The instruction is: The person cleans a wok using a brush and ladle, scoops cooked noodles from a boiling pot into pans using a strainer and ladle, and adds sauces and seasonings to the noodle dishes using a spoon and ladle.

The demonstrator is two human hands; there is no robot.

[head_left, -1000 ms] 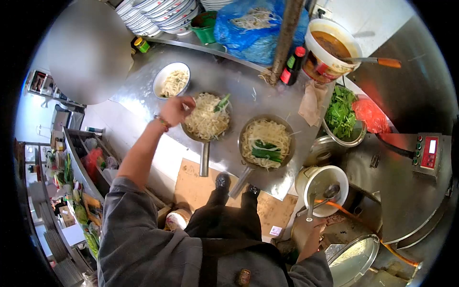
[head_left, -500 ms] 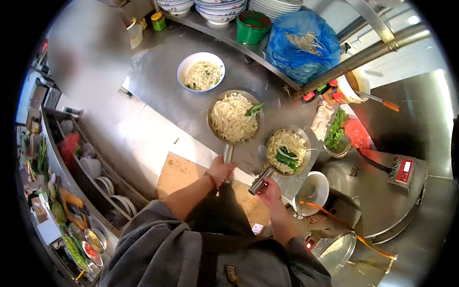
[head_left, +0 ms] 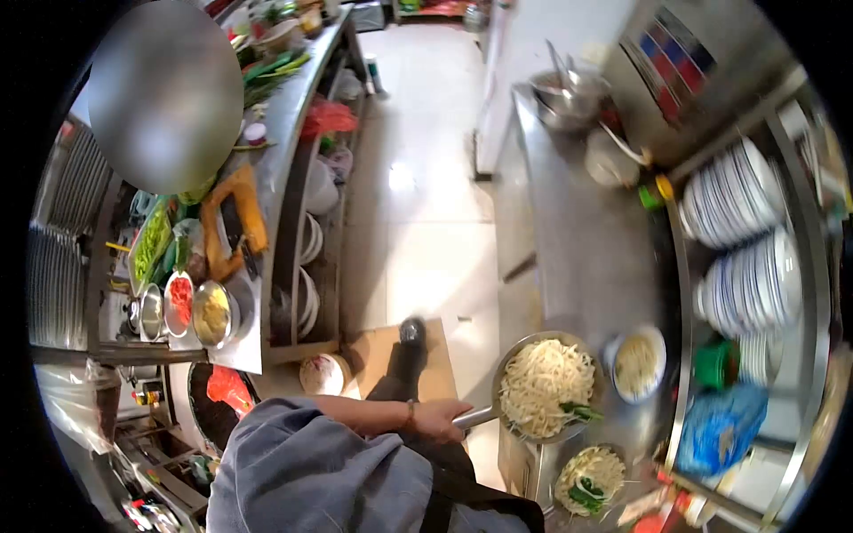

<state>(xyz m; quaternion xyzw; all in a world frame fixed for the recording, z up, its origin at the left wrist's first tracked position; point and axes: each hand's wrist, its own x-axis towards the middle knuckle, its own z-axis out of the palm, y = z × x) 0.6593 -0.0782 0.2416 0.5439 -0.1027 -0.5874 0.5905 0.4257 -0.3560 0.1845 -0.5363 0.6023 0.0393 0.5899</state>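
Observation:
My left hand [head_left: 440, 419], with a bracelet at the wrist, is closed around the tubular handle of a round metal pan [head_left: 498, 377]. White noodles [head_left: 546, 384] fill the pan, with a green leafy piece at one side. Part of the pan reaches past the counter's edge; I cannot tell whether it rests or is lifted. A second pan of noodles and greens [head_left: 588, 480] stands nearer me, its handle mostly cut off by the view. Beyond the first pan is a white bowl of noodles [head_left: 637, 364] with a blue rim. My right hand is out of view.
The steel counter [head_left: 591, 258] runs away on the right, under a shelf with stacked bowls [head_left: 751, 284], a green tub [head_left: 713, 364] and a blue bag [head_left: 724, 431]. Left, across the tiled aisle, a bench holds a cutting board [head_left: 253, 209] and ingredient bowls [head_left: 213, 315]. Cardboard [head_left: 435, 355] lies underfoot.
My view has swung left toward the aisle and the bench. The left hand keeps its hold on the first pan's handle. My right hand, earlier on the second pan's handle, has left the view.

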